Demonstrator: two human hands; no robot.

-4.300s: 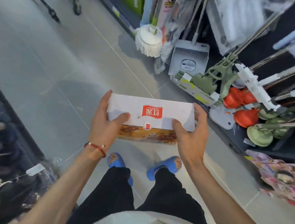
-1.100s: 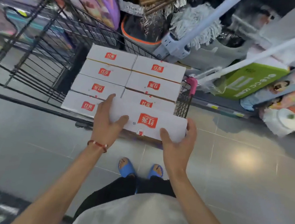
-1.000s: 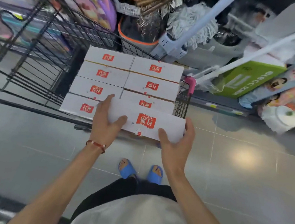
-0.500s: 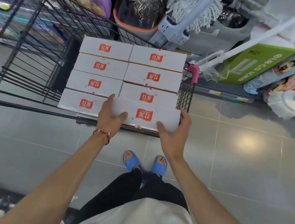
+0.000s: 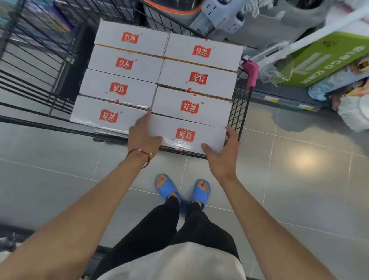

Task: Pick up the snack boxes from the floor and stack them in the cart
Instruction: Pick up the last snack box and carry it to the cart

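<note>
A white snack box with a red logo (image 5: 186, 135) sits at the near right corner of the black wire cart (image 5: 240, 104), level with the top layer of boxes. My left hand (image 5: 144, 133) grips its left end, thumb on top. My right hand (image 5: 223, 151) holds its right end against the cart's wire side. Several identical white boxes (image 5: 127, 64) fill the cart in two columns beside and beyond it.
Shelves with mops (image 5: 361, 111), a green carton (image 5: 331, 57) and grey buckets stand beyond and right of the cart. A pink cart handle end (image 5: 250, 69) sticks out at the right. My blue slippers (image 5: 182, 190) stand on grey floor tiles just behind the cart.
I turned from the floor by the shelf to the cart with the box in both hands, then moved it forward and down into the near right slot of the top layer.
</note>
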